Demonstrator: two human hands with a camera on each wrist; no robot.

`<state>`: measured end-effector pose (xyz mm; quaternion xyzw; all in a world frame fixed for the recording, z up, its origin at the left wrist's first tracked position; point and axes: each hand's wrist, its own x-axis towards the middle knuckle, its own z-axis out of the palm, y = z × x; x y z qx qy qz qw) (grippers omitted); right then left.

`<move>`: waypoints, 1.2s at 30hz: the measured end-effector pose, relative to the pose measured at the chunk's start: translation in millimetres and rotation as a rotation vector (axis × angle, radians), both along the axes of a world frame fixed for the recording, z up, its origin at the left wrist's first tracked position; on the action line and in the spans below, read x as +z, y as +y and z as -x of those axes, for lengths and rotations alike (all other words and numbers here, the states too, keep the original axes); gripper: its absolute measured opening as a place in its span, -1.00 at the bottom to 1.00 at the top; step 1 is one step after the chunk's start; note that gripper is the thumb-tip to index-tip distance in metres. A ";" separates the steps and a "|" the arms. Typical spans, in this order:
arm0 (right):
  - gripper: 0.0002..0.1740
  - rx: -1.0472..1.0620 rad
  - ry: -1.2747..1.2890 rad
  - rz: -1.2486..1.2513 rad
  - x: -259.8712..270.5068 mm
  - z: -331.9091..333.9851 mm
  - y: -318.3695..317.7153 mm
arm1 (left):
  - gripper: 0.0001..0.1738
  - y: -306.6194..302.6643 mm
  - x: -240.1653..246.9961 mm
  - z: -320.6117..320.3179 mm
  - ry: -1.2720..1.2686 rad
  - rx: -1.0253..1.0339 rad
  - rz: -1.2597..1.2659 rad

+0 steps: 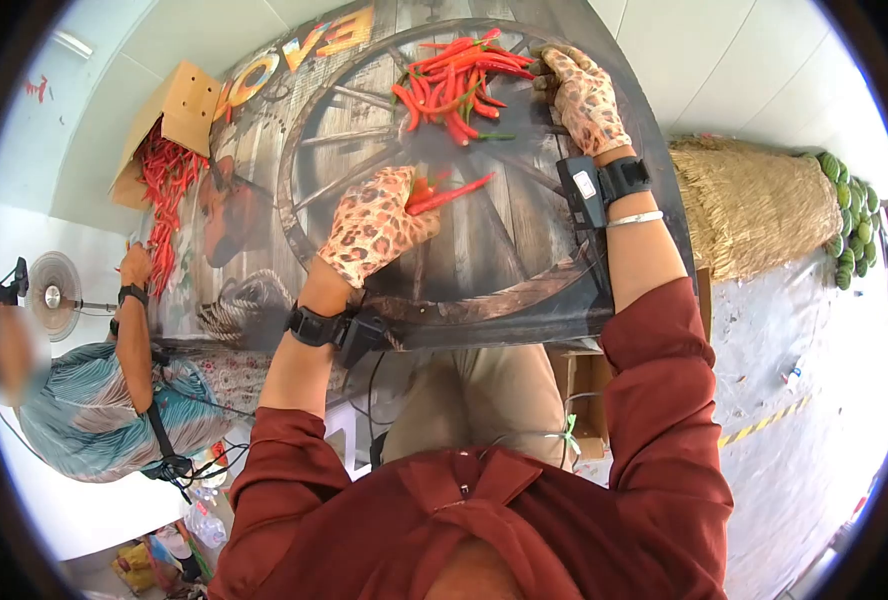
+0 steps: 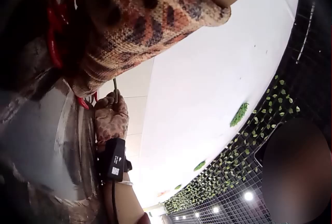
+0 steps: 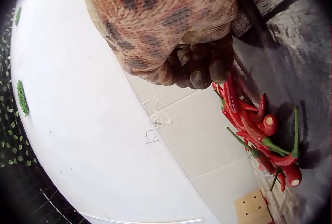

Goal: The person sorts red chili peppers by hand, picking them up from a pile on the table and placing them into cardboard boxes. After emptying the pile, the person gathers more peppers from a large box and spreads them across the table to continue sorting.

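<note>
The leopard-gloved left hand (image 1: pixel 374 225) clenches a few long red chillies (image 1: pixel 451 193) mid-table on the wheel-printed tabletop (image 1: pixel 524 270); far right, the gloved right hand (image 1: pixel 584 95) curls its fingers, pinching a thin green stem (image 2: pixel 115 85) beside the far heap of red chillies (image 1: pixel 459 75).

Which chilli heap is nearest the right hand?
The loose heap on the wheel print, just beside the right hand; the other heap spills from the cardboard box far to the left.

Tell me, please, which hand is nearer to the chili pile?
Right. The right hand, pinching a stem, is at the right edge of the chili pile; the left hand is apart from it, nearer the person's body, gripping a few chilies.
</note>
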<state>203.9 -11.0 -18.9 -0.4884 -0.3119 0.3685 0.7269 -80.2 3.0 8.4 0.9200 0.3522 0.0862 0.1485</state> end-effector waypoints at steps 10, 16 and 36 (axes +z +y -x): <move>-0.62 0.028 0.029 -0.009 1.5 -2.1 0.3 | -0.55 36.0 2.1 0.3 -0.200 0.103 0.132; -0.70 -0.017 0.049 0.036 9.8 5.1 -4.4 | -0.72 88.9 -28.1 -6.7 -0.342 -0.200 -0.095; -0.53 -0.221 -1.106 0.345 18.0 5.5 16.6 | -0.90 91.8 -44.0 -2.8 -1.684 0.026 1.486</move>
